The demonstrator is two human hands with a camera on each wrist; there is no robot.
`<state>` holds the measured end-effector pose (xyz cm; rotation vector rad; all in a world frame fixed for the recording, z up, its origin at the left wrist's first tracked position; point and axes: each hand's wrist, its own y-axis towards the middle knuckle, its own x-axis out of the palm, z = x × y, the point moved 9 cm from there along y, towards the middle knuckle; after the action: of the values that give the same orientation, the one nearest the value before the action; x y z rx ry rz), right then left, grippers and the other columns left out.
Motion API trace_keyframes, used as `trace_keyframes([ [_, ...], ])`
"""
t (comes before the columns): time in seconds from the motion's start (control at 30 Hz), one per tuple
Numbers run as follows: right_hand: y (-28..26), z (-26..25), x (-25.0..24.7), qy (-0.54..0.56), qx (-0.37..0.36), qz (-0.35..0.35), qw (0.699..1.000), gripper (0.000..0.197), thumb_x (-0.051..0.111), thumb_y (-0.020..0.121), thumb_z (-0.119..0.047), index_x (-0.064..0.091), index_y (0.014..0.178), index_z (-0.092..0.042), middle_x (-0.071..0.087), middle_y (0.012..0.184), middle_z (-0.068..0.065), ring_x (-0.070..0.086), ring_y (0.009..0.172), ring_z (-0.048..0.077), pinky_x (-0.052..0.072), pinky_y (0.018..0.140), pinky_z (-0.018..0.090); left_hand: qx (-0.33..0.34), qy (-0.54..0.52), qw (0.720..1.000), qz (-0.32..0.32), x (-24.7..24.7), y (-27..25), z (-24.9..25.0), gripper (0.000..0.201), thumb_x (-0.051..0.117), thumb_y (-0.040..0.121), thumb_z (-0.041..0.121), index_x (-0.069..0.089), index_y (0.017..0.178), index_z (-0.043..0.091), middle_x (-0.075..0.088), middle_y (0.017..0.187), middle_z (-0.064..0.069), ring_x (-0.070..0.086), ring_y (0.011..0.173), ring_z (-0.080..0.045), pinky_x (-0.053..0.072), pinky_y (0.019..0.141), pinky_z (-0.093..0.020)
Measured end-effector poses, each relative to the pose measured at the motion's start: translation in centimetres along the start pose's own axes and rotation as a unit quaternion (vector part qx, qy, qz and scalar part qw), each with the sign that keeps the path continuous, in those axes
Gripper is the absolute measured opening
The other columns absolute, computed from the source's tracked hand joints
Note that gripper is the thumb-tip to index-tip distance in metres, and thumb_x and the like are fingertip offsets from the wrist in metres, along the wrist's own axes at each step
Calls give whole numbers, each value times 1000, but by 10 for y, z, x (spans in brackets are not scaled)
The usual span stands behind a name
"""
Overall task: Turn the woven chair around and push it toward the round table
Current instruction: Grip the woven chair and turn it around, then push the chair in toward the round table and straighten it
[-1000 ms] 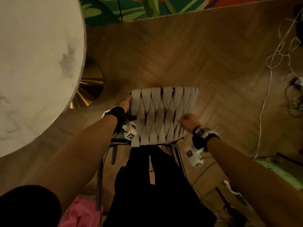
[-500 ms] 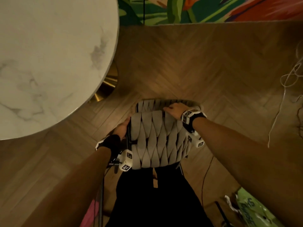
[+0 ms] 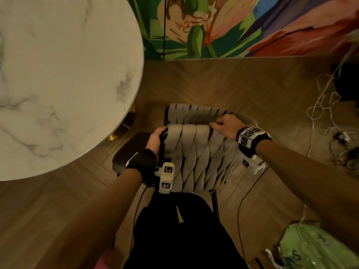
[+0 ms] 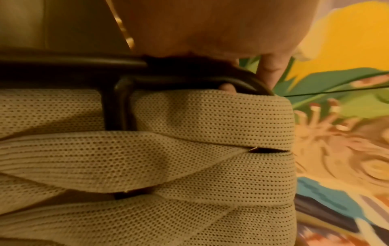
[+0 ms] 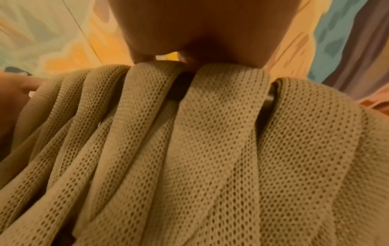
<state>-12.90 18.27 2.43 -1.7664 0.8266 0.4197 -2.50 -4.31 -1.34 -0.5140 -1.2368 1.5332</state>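
The woven chair (image 3: 194, 152) has a back of beige mesh straps on a dark metal frame and stands right in front of me on the wood floor. My left hand (image 3: 158, 137) grips the frame at the back's left upper corner; in the left wrist view its fingers (image 4: 269, 69) curl round the dark tube (image 4: 189, 81). My right hand (image 3: 226, 126) holds the top edge of the back on the right, fingers hooked over the straps (image 5: 210, 133). The round white marble table (image 3: 58, 84) fills the left of the head view, close to the chair's left side.
A colourful floral rug (image 3: 242, 26) lies beyond the chair. White and black cables (image 3: 320, 105) trail over the floor at the right. A green bag (image 3: 314, 247) lies at the lower right. The table's gold base (image 3: 124, 129) shows under its edge. My dark-clothed legs (image 3: 184, 230) stand behind the chair.
My right hand has gone from the back's right side up to its top edge and now grips it. The chair has come nearer the table, and the view has shifted toward the rug.
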Motion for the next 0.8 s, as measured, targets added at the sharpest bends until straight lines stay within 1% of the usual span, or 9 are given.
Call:
trace_keyframes([
  [0.07, -15, -9, -36, -6, -8, 40, 999, 49, 46, 90, -48, 51, 53, -17, 46, 54, 5, 43, 49, 18, 33, 51, 31, 34, 5, 999, -35, 18, -9, 25, 40, 47, 87, 43, 68, 101, 13, 63, 93, -12, 59, 88, -27, 47, 83, -37],
  [0.13, -31, -18, -65, -13, -17, 82, 996, 50, 47, 89, -50, 62, 61, -11, 55, 59, 8, 51, 54, 21, 40, 55, 33, 55, 4, 998, -41, 24, -16, 42, 33, 45, 89, 40, 64, 78, 15, 54, 78, -7, 54, 73, -21, 44, 73, -34],
  [0.2, -47, -23, -83, -26, -18, 115, 993, 49, 47, 87, -52, 66, 71, -10, 61, 66, 7, 56, 62, 22, 45, 60, 34, 70, 15, 996, -51, 31, -23, 50, 32, 44, 89, 39, 61, 71, 18, 53, 73, -5, 53, 70, -21, 43, 71, -34],
  [0.3, -72, -29, -80, -42, -21, 130, 990, 46, 47, 87, -54, 59, 69, -14, 55, 65, 5, 52, 61, 20, 40, 58, 32, 87, 79, 992, -38, 25, -31, 47, 35, 41, 92, 33, 58, 67, 16, 54, 67, -6, 53, 67, -20, 42, 65, -29],
  [0.43, -85, -26, -26, -47, -6, 93, 994, 42, 47, 88, -52, 55, 70, -14, 52, 66, 5, 56, 67, 25, 36, 56, 31, 105, 262, 959, 1, -7, -34, 24, 35, 39, 94, 26, 54, 64, 15, 53, 72, -9, 53, 80, -26, 40, 69, -33],
  [0.5, -88, -16, 10, -43, -2, 73, 996, 40, 48, 86, -52, 47, 61, -21, 46, 61, -1, 53, 65, 24, 37, 60, 31, 81, 317, 945, 10, -21, -38, 4, 33, 40, 95, 24, 52, 66, 16, 49, 71, -5, 50, 75, -25, 38, 63, -32],
  [0.6, -95, 11, 55, -28, 28, 46, 998, 41, 49, 82, -57, 48, 60, -22, 50, 63, 0, 52, 68, 21, 40, 65, 32, 66, 353, 933, 18, -35, -41, -28, 19, 48, 95, 23, 54, 82, 11, 47, 75, 3, 49, 84, -21, 36, 58, -24],
  [0.7, -107, 28, 106, -17, 51, -7, 999, 40, 48, 82, -57, 52, 63, -21, 58, 72, 4, 57, 73, 23, 44, 66, 33, 80, 431, 899, -9, -48, -37, -55, 22, 54, 91, 20, 60, 73, 10, 54, 73, -4, 52, 77, -20, 40, 60, -23],
  [0.8, -128, 39, 157, 17, 72, -36, 997, 36, 48, 83, -56, 55, 70, -23, 63, 81, 5, 61, 79, 24, 47, 68, 32, 78, 502, 860, -34, -72, -37, -93, 28, 56, 84, 31, 62, 68, 9, 56, 74, -13, 50, 73, -21, 38, 67, -29],
])
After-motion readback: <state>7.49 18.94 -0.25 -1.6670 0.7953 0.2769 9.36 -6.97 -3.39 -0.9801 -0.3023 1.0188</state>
